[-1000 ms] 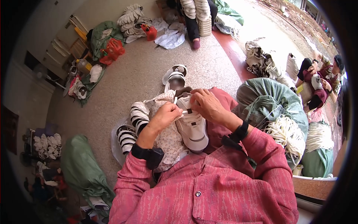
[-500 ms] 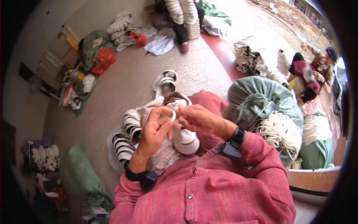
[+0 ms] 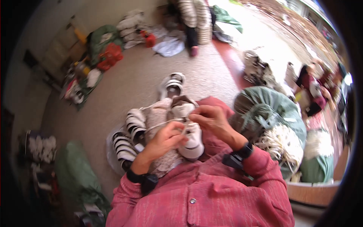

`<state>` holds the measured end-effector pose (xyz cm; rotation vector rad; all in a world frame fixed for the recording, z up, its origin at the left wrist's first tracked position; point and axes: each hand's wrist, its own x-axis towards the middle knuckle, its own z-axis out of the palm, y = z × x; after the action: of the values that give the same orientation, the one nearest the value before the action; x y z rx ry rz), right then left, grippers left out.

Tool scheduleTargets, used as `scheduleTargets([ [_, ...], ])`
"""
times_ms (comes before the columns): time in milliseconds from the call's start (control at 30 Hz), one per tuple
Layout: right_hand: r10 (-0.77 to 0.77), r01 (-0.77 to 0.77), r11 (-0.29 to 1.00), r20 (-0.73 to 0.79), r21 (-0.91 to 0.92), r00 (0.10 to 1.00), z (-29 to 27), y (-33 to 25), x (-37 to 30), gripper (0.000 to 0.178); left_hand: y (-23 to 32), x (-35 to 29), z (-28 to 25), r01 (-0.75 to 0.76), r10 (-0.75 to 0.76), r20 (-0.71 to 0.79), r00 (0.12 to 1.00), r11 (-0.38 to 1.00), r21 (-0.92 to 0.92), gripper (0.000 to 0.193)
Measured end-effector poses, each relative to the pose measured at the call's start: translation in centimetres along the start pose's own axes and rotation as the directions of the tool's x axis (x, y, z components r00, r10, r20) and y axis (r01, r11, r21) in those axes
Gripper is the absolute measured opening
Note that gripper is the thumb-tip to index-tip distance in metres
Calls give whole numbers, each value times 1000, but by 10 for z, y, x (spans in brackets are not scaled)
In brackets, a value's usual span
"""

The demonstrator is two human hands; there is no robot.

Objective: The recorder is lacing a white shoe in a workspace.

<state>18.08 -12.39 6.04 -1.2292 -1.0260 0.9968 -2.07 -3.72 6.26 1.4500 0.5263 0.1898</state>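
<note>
A white lace-up shoe [image 3: 192,143] rests on my lap, its toe toward me, over a pale patterned cloth [image 3: 157,116] and my red clothing. My left hand [image 3: 166,138] is beside the shoe's left side, fingers curled on a thin white shoelace [image 3: 160,124] that trails leftward. Above the shoe's laced part, my right hand [image 3: 214,120] pinches with thumb and forefinger at the lace; the exact grip is blurred. To the left lie two rows of nested white shoes [image 3: 135,123] with dark insides. More white shoes [image 3: 174,84] are on the floor ahead.
At my right, a bulging green sack [image 3: 268,104] carries a heap of white laces [image 3: 283,145]. Another green sack [image 3: 77,168] is at the lower left. Red bags [image 3: 110,56] and piled goods line the wall. A co-worker [image 3: 317,87] sits at far right; another person's legs [image 3: 193,34] show ahead.
My left hand has lowered and turned over, and the lace loop at its fingers has become a stretched strand. My right hand has moved slightly right. The whole view has shifted a little.
</note>
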Motion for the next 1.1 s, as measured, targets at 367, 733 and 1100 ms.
scheduleTargets([
  [367,115,-129,990,198,57,973,17,-8,3,11,10,-4,4,-139,128,-187,974,989,-48,16],
  [733,-289,254,824,9,-507,957,-10,29,53,24,-22,19,-14,-203,418,-424,803,862,465,11],
  [1100,-107,223,478,195,-850,975,-7,22,68,37,-40,46,-18,-333,735,-208,645,516,790,10],
])
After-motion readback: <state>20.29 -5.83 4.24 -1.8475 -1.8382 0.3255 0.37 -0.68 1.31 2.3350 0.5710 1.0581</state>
